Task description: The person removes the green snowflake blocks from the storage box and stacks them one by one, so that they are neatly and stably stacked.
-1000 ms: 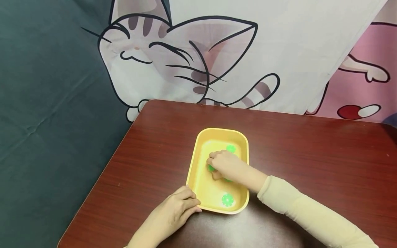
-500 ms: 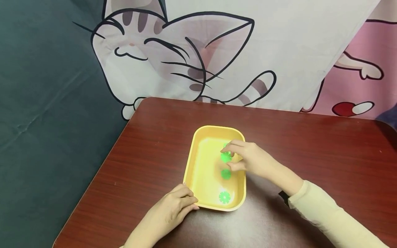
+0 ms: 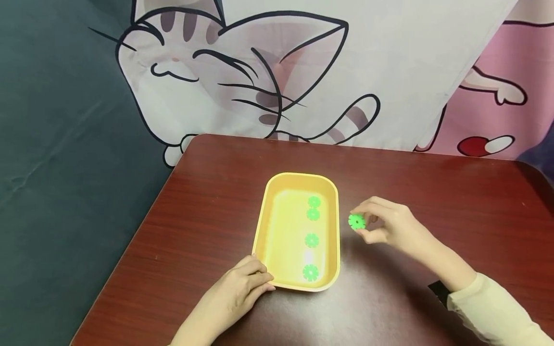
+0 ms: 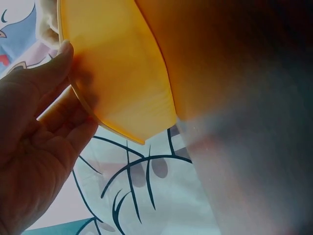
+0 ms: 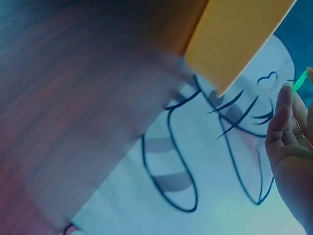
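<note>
On the table stands a yellow plastic tray [image 3: 283,235], its long side running away from me. My left hand [image 3: 238,293] grips the tray's near left corner, thumb and fingers on the rim in the left wrist view. Beyond the tray's right side, my right hand [image 3: 394,225] pinches a green notched plastic disc [image 3: 352,223] between thumb and fingers, held up over the table. The disc shows edge-on as a green sliver [image 5: 300,81] in the right wrist view. Several similar green discs [image 3: 311,240] lie in a row along the tray's right half; the two farthest touch or nearly touch.
The dark red-brown wooden table [image 3: 207,226] spreads out around the tray. Behind it hangs a white cloth [image 3: 402,57] with a cartoon cat, with pink at the right. A dark green cloth [image 3: 56,192] hangs at the left.
My right hand has risen out of the tray and moved right past its edge, carrying one green disc. My left hand stays on the tray's corner. The head view shifts slightly.
</note>
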`<state>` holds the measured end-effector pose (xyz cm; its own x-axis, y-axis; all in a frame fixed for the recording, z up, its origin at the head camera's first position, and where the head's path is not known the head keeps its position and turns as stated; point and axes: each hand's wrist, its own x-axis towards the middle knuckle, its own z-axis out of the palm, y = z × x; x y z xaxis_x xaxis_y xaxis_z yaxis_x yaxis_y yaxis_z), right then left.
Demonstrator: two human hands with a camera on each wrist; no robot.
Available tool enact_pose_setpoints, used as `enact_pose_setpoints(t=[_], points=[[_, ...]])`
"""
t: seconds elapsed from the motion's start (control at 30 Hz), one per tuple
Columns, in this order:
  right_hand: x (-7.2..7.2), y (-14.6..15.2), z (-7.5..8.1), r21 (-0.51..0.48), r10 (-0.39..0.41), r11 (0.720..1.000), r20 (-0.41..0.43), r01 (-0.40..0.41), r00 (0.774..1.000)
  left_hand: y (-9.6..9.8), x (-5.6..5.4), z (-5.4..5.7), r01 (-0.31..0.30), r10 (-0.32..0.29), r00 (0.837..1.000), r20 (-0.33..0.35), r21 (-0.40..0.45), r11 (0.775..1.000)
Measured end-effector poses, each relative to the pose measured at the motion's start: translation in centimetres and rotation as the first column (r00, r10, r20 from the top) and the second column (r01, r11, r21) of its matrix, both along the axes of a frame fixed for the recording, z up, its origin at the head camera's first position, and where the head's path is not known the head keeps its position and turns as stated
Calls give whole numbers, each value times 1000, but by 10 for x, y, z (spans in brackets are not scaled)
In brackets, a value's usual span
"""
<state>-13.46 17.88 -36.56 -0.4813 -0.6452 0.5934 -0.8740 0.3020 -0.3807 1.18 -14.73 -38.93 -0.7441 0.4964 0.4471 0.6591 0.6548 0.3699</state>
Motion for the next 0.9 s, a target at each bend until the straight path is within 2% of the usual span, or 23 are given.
enact_pose_setpoints(t=[0.17,0.4,0.67,0.77,0.9], points=[[2,20,-6,50,-67,997,13,66,998,0,-1,0,1,-1,1000,-2,1,1000],[1,35,-18,105,-99,989,-7,99,995,0,1,-2,-7,8,1000,-8,17,1000],[1,45,-33,123,-90,988,0,89,996,1,-2,-2,4,-15,991,-132,-84,996],[0,46,-36,140,-85,987,21,81,996,2,-3,-1,4,-18,992,-124,-109,994],[2,48,-39,187,-123,976,50,112,991,4,-3,0,2,-16,994,-107,-129,992]])
